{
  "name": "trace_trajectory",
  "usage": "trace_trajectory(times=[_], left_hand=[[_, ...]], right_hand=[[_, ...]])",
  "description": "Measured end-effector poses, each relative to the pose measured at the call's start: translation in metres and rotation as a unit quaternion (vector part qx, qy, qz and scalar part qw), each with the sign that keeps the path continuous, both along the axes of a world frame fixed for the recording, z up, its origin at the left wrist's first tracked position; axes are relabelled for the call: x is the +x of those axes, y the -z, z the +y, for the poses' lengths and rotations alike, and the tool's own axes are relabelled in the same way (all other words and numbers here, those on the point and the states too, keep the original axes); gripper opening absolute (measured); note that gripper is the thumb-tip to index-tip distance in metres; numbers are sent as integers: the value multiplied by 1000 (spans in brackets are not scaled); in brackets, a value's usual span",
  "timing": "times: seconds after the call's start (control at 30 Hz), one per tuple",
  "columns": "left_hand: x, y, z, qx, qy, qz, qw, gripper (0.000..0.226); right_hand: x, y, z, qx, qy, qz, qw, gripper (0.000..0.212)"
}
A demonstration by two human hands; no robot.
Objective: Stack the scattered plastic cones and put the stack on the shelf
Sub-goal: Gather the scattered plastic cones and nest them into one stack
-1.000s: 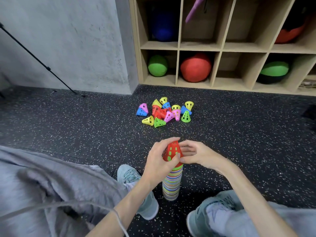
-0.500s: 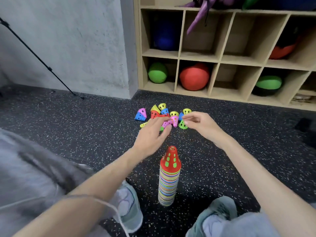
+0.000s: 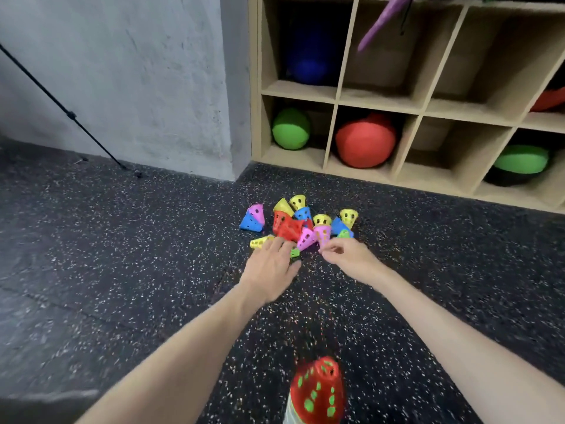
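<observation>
Both hands reached the cones (image 3: 301, 224) on the floor by the shelf (image 3: 379, 102). Left hand (image 3: 270, 266) lay flat, fingers apart; right hand (image 3: 348, 255) fingers curled, holding nothing I could see. Best to grab one cone and keep the stack (image 3: 318, 393) upright.

loose cones (image 3: 301, 223) beyond red-topped stack (image 3: 318, 393)

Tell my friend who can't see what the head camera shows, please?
Two bare hands, the left hand and right hand, reach into a pile of small colourful cones on a dark speckled floor. A red-topped stack of cones stands nearer the person, and a wooden shelf holds balls behind.
</observation>
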State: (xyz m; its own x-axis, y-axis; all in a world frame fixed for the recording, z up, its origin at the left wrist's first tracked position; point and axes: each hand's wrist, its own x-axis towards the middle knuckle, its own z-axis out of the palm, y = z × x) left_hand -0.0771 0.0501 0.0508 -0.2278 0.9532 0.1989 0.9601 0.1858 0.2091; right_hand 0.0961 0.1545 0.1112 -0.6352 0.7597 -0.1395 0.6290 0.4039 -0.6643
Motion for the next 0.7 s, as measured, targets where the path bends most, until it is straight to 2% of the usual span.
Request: trace_trajectory(times=[0.2, 0.37, 0.57, 0.7], left_hand=[[-22, 72, 42, -43, -79, -88, 992, 53], [-47, 120, 69, -67, -124, -162, 977, 54], [-83, 150, 106, -26, -167, -210, 963, 55], [-93, 161, 117, 20, -189, -277, 942, 43]], right_hand=[[-15, 81, 55, -38, 26, -44, 998, 25], [-36, 134, 90, -73, 44, -32, 996, 22], [-55, 178, 115, -114, 71, -19, 991, 20], [-69, 193, 118, -135, 71, -4, 988, 23]])
